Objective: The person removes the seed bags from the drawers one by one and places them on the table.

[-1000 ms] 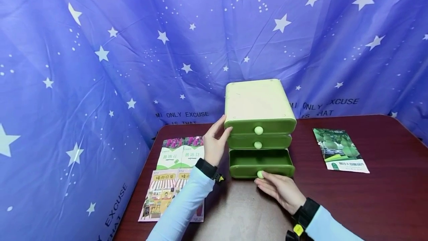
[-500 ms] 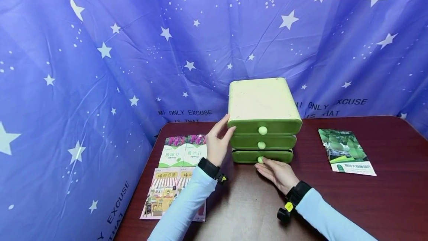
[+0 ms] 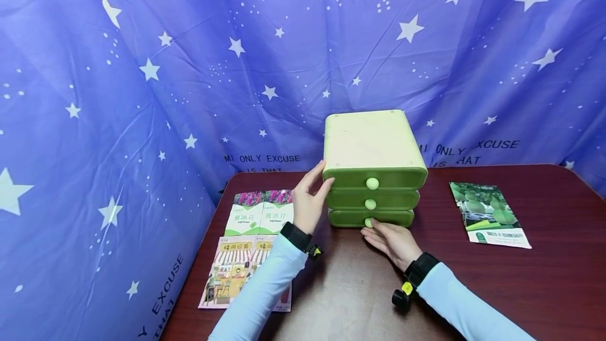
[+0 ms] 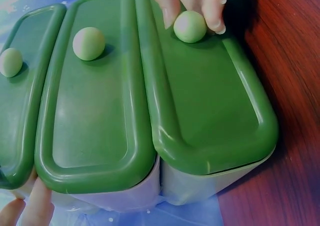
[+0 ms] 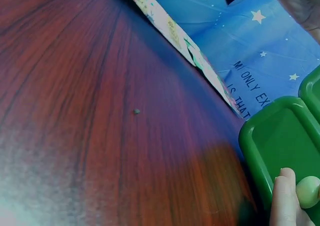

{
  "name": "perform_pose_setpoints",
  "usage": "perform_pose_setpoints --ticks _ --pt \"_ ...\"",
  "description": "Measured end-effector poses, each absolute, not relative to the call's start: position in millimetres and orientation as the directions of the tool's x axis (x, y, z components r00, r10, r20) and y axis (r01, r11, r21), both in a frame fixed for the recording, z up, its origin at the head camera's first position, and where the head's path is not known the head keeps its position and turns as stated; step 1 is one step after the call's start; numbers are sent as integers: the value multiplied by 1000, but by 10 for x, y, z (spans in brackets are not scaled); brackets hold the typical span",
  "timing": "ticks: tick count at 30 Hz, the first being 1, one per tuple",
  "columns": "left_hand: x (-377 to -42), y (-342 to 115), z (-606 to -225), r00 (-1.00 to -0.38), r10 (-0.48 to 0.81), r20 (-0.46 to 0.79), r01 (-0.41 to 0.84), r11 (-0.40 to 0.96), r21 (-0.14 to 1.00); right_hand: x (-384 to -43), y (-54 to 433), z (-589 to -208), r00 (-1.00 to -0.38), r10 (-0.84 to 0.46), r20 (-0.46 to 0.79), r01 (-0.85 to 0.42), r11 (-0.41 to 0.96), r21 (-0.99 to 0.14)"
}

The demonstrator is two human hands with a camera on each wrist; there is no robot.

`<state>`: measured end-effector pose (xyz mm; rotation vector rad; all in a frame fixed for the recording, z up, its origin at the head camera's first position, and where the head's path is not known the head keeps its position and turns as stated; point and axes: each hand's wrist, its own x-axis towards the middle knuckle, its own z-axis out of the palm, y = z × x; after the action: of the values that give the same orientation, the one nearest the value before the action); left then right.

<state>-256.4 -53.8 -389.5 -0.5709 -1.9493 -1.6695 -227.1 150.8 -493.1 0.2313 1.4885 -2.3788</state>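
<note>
A small drawer cabinet [image 3: 371, 138] with a cream top stands on the table, its three green drawers stacked and round pale knobs on their fronts. In the head view all the fronts sit nearly flush. My right hand [image 3: 397, 246] pinches the knob [image 4: 190, 27] of the bottom drawer [image 4: 215, 101] between thumb and fingers. At the upper left front corner, my left hand [image 3: 306, 207] rests against the cabinet, thumb at the front edge and extended fingers along the side. The left fingers [image 4: 39, 203] show beside the drawer fronts in the left wrist view.
Left of the cabinet lie two white flower seed packets [image 3: 245, 220] and pink packets [image 3: 227, 278], partly under the left forearm. A green seed packet [image 3: 490, 214] lies to the right on the dark red table [image 3: 473, 288]. A starry blue curtain [image 3: 284, 67] hangs behind.
The bottom drawer, pulled out a second ago, has slid back into the cabinet, with my right hand moving inward on its knob. My left hand has kept its place at the cabinet corner.
</note>
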Motion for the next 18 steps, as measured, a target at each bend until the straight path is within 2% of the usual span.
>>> perform_pose_setpoints --ticks 5,8,12,15,18 --pt "-2647 -590 -3967 -789 36 614 611 161 775 -2207 1546 -4886 -917 -255 -307 377 -298 -877" --pt "-2735 -618 -3980 -757 64 650 648 201 735 -2131 1587 -4737 -907 -346 -239 313 -176 -933" --pt "-2823 -603 -3760 -673 105 732 718 332 612 -2047 1617 -4331 -896 -432 -102 125 -26 -992" --pt "-2897 -550 -3437 -607 155 779 756 414 507 -2085 1619 -3866 -902 -432 5 -34 60 -998" --pt "-3005 -473 -3060 -600 211 771 755 468 459 -2224 1628 -3300 -919 -378 116 -217 239 -946"
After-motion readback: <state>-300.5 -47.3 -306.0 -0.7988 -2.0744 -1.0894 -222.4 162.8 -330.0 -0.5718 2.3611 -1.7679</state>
